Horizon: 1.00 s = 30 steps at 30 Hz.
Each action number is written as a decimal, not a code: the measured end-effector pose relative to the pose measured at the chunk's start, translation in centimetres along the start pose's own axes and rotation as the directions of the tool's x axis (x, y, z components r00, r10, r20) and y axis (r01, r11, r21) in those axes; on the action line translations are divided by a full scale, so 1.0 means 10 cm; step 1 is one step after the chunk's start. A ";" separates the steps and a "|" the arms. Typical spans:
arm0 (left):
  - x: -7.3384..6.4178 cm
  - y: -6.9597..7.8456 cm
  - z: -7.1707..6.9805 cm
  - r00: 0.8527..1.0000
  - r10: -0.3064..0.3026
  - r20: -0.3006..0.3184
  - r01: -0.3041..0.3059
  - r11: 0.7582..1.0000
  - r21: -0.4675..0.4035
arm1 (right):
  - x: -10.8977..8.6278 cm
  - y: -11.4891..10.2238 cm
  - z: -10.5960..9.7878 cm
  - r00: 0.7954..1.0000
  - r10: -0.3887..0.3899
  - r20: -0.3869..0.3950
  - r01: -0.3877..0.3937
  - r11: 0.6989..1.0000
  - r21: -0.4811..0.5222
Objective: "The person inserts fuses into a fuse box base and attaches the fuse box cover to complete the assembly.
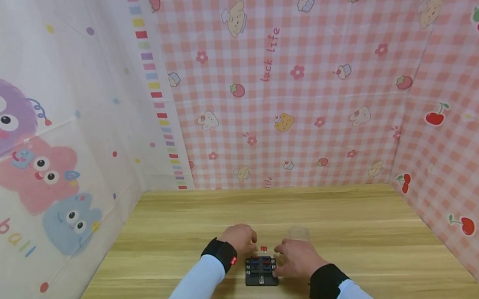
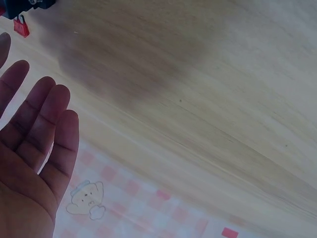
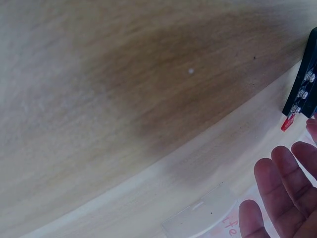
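A black fuse block (image 1: 261,278) with metal screw terminals lies on the table, blue and red blade fuses seated in its middle. Just beyond its far edge is a loose red blade fuse (image 1: 264,248), also visible in the left wrist view near the top left corner (image 2: 21,27). My left hand (image 1: 240,239) hovers at the block's far left, fingers loosely bent and holding nothing. On the other side, my right hand (image 1: 299,259) has relaxed fingers beside the block's right edge; whether the thumb touches it, I cannot tell. Its palm is bare in the right wrist view.
A clear plastic cover (image 1: 299,232) lies on the wooden table (image 1: 178,217) just beyond my right hand. Printed cloths hang behind the table (image 1: 285,92) and along both sides.
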<state>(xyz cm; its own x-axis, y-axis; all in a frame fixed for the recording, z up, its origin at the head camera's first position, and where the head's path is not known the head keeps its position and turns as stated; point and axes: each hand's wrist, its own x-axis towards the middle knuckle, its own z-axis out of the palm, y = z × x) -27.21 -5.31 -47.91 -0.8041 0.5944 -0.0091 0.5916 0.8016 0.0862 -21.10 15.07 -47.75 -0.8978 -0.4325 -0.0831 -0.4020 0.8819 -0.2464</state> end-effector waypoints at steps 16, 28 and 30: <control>0.11 0.20 0.05 1.000 0.021 0.018 -0.021 1.000 -0.002 | -0.01 0.02 -0.02 1.000 -0.008 0.004 0.008 1.000 -0.002; 0.19 0.19 0.16 0.997 0.081 0.004 -0.081 0.994 0.071 | 0.00 0.03 0.00 1.000 -0.011 0.003 0.011 1.000 -0.007; 0.20 0.19 0.17 0.996 0.093 -0.003 -0.092 0.991 0.095 | 0.00 0.03 0.00 1.000 -0.013 0.000 0.013 1.000 -0.007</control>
<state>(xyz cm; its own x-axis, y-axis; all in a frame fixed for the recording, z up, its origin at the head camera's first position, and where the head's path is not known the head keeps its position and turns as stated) -27.61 -2.45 -49.50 -0.7457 0.6663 0.0015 0.6663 0.7456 -0.0085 -21.23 15.36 -47.81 -0.8924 -0.4441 -0.0794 -0.4152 0.8773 -0.2405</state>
